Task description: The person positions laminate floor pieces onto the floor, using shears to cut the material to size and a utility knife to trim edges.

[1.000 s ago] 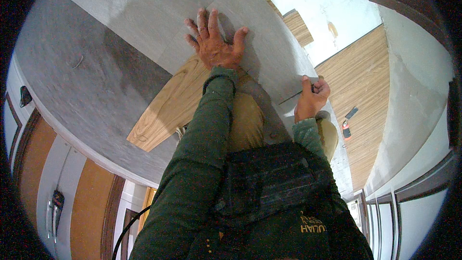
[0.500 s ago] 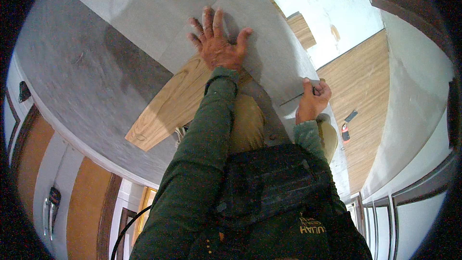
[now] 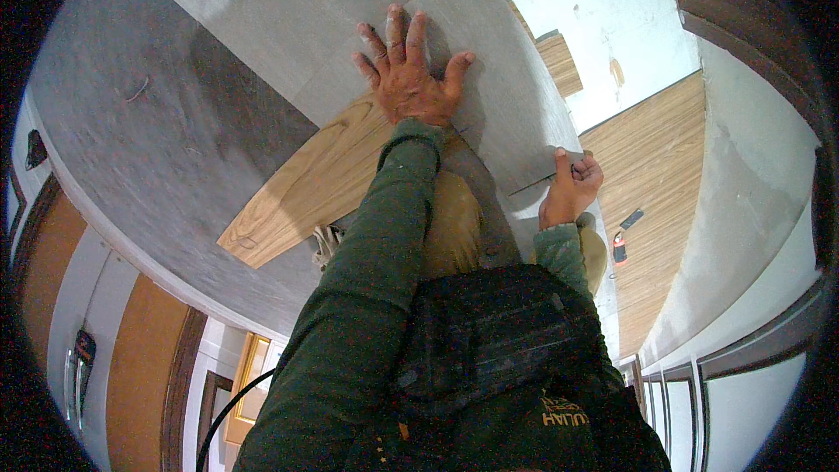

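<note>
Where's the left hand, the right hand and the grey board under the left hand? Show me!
Left hand (image 3: 416,92), head view: back of the hand.
Right hand (image 3: 569,192), head view: below the thumb.
Grey board (image 3: 509,103), head view: bare top surface.

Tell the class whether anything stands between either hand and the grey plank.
Nothing visible does. The left hand rests spread on the grey plank; the right hand, fingers curled, is at its right-hand edge. What lies under the left palm is hidden.
</note>
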`<state>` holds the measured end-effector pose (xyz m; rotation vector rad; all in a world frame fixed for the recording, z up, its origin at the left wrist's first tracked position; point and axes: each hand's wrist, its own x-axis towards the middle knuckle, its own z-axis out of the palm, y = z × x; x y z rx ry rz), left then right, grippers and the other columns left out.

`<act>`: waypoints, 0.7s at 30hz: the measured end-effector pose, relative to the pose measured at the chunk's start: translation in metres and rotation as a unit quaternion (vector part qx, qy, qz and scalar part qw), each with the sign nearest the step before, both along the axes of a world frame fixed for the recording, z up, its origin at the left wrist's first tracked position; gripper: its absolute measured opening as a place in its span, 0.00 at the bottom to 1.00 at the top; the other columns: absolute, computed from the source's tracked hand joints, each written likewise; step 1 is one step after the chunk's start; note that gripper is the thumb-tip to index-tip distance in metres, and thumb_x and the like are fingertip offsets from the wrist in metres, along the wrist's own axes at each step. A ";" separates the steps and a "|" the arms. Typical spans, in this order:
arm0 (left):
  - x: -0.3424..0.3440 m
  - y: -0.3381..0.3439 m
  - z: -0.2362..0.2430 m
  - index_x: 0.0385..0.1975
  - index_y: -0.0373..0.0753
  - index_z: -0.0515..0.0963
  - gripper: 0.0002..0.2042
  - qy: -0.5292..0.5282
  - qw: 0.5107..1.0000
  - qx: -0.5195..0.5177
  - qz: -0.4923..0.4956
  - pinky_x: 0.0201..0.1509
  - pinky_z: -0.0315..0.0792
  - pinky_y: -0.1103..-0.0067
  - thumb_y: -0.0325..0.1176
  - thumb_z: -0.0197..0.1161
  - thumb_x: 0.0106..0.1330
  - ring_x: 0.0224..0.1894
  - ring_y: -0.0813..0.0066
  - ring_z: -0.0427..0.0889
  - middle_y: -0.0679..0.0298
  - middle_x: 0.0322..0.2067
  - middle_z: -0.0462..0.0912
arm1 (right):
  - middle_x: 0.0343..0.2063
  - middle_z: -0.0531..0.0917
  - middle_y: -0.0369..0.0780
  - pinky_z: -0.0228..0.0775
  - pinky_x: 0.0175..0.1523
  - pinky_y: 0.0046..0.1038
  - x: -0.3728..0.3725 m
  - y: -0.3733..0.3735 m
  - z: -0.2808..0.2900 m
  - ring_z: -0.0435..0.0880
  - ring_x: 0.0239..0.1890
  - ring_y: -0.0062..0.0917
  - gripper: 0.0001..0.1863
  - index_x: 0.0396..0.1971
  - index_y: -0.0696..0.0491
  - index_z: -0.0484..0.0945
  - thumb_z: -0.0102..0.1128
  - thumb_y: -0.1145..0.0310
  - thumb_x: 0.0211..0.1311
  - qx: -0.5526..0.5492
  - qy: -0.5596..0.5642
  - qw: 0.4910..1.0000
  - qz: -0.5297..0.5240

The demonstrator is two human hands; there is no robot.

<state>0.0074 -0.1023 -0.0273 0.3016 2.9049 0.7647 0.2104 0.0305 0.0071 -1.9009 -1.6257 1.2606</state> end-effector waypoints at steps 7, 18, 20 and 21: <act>-0.002 0.002 0.003 0.61 0.47 0.68 0.38 -0.002 1.000 0.024 0.012 0.72 0.34 0.43 0.60 0.67 0.52 0.74 0.42 0.42 0.59 0.70 0.58 | 0.36 0.74 0.38 0.69 0.43 0.24 0.001 0.002 0.000 0.71 0.37 0.22 0.28 0.48 0.59 0.66 0.73 0.74 0.50 -0.002 -0.006 1.000 -0.001; 0.000 0.005 0.005 0.61 0.46 0.69 0.37 0.009 1.000 0.008 0.019 0.72 0.35 0.43 0.58 0.67 0.52 0.74 0.43 0.44 0.57 0.68 0.60 | 0.35 0.74 0.38 0.70 0.45 0.27 0.010 0.005 -0.011 0.72 0.37 0.24 0.27 0.45 0.59 0.69 0.75 0.70 0.47 0.000 -0.030 1.000 0.000; -0.001 0.005 0.008 0.61 0.46 0.69 0.37 0.009 1.000 0.015 0.014 0.71 0.35 0.42 0.58 0.66 0.52 0.74 0.42 0.44 0.56 0.68 0.61 | 0.35 0.74 0.38 0.70 0.45 0.28 0.013 0.006 -0.014 0.72 0.37 0.24 0.27 0.44 0.58 0.69 0.75 0.69 0.47 0.011 -0.038 0.999 0.003; -0.001 0.006 0.008 0.62 0.47 0.70 0.37 0.010 1.000 0.018 0.013 0.71 0.35 0.42 0.58 0.66 0.52 0.74 0.42 0.44 0.56 0.68 0.61 | 0.35 0.73 0.38 0.69 0.45 0.27 0.016 0.008 -0.014 0.72 0.37 0.23 0.26 0.43 0.58 0.69 0.75 0.69 0.47 0.003 -0.041 0.999 0.001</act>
